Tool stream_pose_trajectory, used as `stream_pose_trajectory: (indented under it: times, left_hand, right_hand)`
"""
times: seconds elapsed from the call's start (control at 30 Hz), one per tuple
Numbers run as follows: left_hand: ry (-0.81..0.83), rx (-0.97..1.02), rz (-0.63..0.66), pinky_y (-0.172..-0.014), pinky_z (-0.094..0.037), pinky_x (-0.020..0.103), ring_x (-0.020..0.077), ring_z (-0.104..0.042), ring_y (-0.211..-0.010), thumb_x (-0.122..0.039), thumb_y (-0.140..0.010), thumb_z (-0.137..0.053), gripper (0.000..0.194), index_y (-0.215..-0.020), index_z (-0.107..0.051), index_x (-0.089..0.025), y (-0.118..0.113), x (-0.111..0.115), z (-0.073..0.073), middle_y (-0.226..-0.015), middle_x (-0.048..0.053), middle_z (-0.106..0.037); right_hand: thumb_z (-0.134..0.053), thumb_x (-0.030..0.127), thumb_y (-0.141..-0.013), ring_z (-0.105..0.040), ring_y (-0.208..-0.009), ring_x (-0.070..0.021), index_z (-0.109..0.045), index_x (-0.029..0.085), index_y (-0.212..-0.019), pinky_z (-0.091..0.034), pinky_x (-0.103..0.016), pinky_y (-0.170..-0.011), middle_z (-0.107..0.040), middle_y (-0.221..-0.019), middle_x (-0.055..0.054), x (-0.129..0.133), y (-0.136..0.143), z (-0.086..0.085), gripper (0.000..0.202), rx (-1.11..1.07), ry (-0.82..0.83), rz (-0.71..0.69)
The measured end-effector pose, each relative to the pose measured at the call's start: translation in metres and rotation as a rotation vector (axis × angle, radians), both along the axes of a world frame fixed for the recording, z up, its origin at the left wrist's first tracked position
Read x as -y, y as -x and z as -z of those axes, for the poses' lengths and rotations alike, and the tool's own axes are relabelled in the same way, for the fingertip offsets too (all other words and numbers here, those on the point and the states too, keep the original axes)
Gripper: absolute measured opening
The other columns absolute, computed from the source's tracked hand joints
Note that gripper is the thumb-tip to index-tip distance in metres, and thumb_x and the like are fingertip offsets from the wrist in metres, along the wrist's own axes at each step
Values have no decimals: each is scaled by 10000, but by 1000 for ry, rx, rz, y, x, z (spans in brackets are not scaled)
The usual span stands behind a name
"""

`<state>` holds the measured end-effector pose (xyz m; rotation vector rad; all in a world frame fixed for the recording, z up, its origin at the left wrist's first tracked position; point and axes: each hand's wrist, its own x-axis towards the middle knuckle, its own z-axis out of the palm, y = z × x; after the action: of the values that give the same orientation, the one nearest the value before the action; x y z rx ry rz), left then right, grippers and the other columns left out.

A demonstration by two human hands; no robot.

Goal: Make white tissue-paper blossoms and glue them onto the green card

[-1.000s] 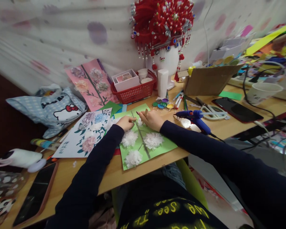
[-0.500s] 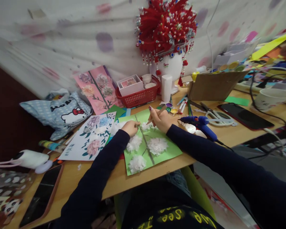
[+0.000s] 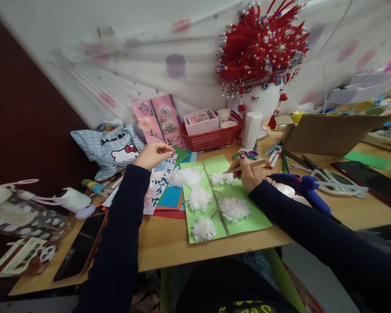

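Note:
My right hand (image 3: 250, 173) grips a tan, tapered stick (image 3: 259, 164), its pointed end over a small white ruffled flower (image 3: 222, 178) on the green sheet (image 3: 247, 219). More fluffy white flowers, such as a large one (image 3: 233, 209), sit along the grey painted stem (image 3: 219, 204). My left hand (image 3: 154, 155) is raised to the left of the green sheet, above a white sheet with painted flowers (image 3: 161, 191). Its thumb and forefinger are pinched together; anything between them is too small to make out.
A blue glue gun (image 3: 304, 182), scissors (image 3: 329, 180) and a phone (image 3: 371, 176) lie on the right. Behind are a red basket (image 3: 211, 138), a white roll (image 3: 251, 130) and a beaded red headdress (image 3: 263, 48). Another phone (image 3: 81, 248) lies on the left.
My left hand has left the green sheet's upper part and moved up and left. The right hand stays near the small flower, its stick now held flatter. The view has turned left.

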<state>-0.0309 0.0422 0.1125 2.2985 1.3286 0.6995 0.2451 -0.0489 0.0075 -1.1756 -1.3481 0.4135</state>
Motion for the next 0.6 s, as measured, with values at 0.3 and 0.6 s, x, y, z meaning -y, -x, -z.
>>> stream_pose_trajectory:
  times: [0.3,0.6]
  left_hand:
    - [53,-225,37,-612,-407,209,133,-562,-637,-261,-640,-621,250,-835,-711,-134,27,-15,29,-677,20,-666]
    - [-35,-367,142,-622,-395,265,175,-567,-638,-364,-624,-692,212,-648,-719,-156,-35,-6,59,-684,75,-670]
  right_hand:
    - [-283,595,-876,-429,-386,-87,-563,166,-633,-326,-229,-388,-514,-451,-8,-2,5,2,566,-20,-29,-24]
    - [-328,575,-873,-440,-386,-84,-537,173,-684,-330,-218,-379,-510,-461,6,-5,2,6,491,-86,-53,-41]
